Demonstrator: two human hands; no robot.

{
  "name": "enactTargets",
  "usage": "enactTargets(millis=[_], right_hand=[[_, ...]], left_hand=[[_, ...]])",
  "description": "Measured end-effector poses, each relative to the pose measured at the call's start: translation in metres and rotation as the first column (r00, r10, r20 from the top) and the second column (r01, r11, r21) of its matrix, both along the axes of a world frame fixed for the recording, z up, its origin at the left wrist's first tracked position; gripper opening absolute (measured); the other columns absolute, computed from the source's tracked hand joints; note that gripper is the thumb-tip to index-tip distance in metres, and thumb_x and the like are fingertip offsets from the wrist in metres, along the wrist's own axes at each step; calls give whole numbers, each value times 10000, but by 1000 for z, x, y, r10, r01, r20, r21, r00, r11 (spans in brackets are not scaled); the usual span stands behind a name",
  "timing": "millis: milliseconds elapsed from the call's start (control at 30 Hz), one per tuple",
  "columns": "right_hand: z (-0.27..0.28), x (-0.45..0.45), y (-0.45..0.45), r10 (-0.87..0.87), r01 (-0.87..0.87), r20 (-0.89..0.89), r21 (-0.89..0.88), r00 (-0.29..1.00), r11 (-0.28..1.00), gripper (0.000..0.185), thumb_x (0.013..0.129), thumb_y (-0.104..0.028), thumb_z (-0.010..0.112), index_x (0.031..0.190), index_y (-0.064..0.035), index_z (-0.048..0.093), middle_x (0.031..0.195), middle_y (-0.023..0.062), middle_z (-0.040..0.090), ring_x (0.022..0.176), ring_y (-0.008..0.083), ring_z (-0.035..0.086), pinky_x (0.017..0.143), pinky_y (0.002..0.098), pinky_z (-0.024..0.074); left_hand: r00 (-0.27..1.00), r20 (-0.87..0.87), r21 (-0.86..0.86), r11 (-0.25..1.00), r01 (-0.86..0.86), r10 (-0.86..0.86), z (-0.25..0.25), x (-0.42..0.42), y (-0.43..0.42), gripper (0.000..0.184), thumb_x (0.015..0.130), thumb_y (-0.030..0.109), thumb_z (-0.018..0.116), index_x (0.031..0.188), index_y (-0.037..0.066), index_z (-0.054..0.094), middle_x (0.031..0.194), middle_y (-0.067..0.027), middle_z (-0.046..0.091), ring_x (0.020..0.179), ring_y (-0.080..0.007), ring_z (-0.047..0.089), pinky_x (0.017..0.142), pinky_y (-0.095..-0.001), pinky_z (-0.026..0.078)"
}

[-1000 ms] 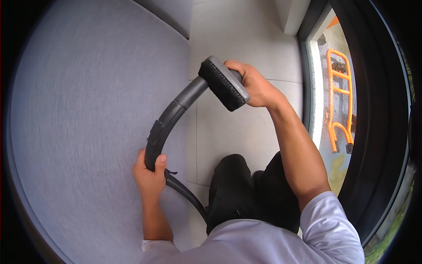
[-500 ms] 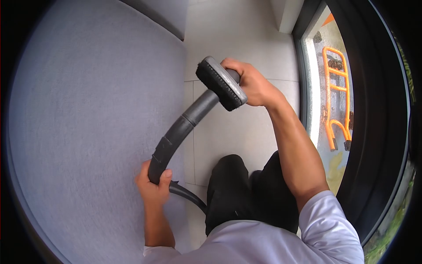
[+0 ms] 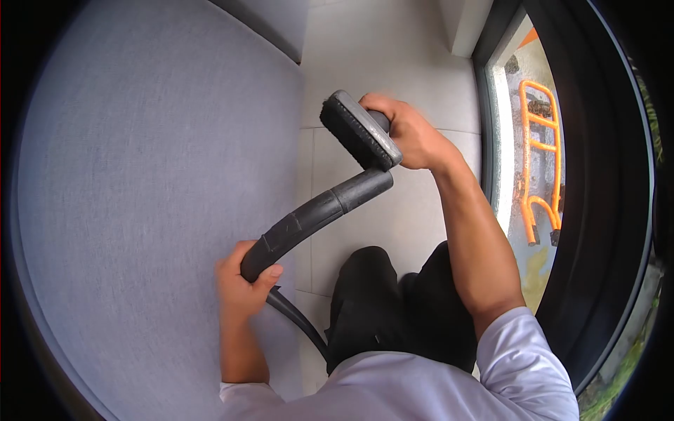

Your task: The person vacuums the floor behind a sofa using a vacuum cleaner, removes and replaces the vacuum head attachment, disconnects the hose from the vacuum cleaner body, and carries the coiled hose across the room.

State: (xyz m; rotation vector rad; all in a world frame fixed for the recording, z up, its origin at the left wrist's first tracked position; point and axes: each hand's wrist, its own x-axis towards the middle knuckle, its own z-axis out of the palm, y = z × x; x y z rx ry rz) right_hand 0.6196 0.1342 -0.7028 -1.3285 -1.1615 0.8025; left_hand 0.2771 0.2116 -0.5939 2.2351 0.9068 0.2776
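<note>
Item one: a curved tube (image 3: 302,226), black and jointed. We found it slanting from near left to far right, its near end in the left hand (image 3: 247,279), whose grip was clasped round it with the thumb laid over on the right side.

Item two: a brush head (image 3: 359,132), grey-backed with dark bristles. We recorded it above the floor (image 3: 393,217), tilted, bristles facing left. The right hand (image 3: 415,140) had its grip closed about the neck (image 3: 380,121) on the brush head's right side. The tube's far end stood at the brush head's near corner; whether the two touched, we could not tell from this angle.

Item three: a thin black hose (image 3: 300,319), which we traced from just beside the left hand toward the near right, ending from sight at the black trousers (image 3: 404,309).

Surroundings: on the left, we entered a broad grey fabric surface (image 3: 140,175), beneath the left hand; at centre, pale floor tiles; nearest, a pale shirt (image 3: 414,386). On the right we listed a dark frame (image 3: 604,182) and, outside, an orange tubular rack (image 3: 542,146) with black ends.
</note>
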Motion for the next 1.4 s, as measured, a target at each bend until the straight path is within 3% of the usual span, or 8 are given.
enactTargets(millis=[167,633,733,767,933,1067,1233,1400], right_hand=[[-1,1,-2,92,-97,-201,-13,975,995,253,802,-53,740,1035,-53,644,775,-11,587,717,106,532,654,300,469],[2,3,-5,38,-45,-221,-29,975,999,250,824,-52,731,1063,-45,658,833,-4,637,794,96,561,729,274,492],[2,0,1,-25,11,-321,-45,947,999,403,769,34,696,1163,-48,661,1005,68,715,994,191,667,811,349,551],[0,0,2,1,-1,-376,-1,927,1000,496,736,71,677,1211,-66,636,1063,76,701,1036,220,663,912,399,550],[1,4,1,59,92,-812,138,581,986,332,807,-24,646,1137,-62,636,1083,69,682,1030,269,684,865,433,559],[4,16,-2,110,228,-893,228,437,947,292,893,-73,636,1177,-32,582,1111,125,667,1069,319,684,922,518,578],[3,15,7,-237,373,-923,-114,303,921,381,1009,-327,633,1182,-3,529,1026,116,672,1030,245,697,848,475,637],[10,3,11,-372,258,-790,-277,488,926,460,948,-425,696,1051,13,595,894,86,650,770,186,693,711,384,631]], left_hand=[[998,18,-61,997,-52,54,0,-12,15,544,876,511,766,977,-5,628,657,-9,588,591,-97,583,549,-263,458],[997,47,137,988,-75,69,-6,11,-10,396,885,363,796,1014,19,649,687,-27,607,613,-113,585,574,-276,477],[926,-3,59,925,-376,377,-9,28,0,408,914,392,767,974,10,636,661,-17,604,587,-101,558,540,-293,442],[925,8,62,923,-381,381,-14,28,-2,408,914,392,767,974,10,636,661,-17,604,587,-101,558,540,-293,442],[978,29,43,977,-209,208,-40,27,-23,410,897,390,783,987,15,643,648,-24,597,573,-126,572,553,-302,460],[977,27,57,975,-214,213,-54,3,-15,414,903,397,770,965,14,625,668,-25,613,596,-124,593,571,-291,477],[957,198,127,963,-239,212,-75,-32,-15,392,932,386,732,933,22,586,680,-32,633,601,-114,616,576,-285,498],[971,87,223,945,-237,223,-62,8,-33,461,860,382,810,1089,24,632,773,-109,689,663,-266,683,613,-353,528]])
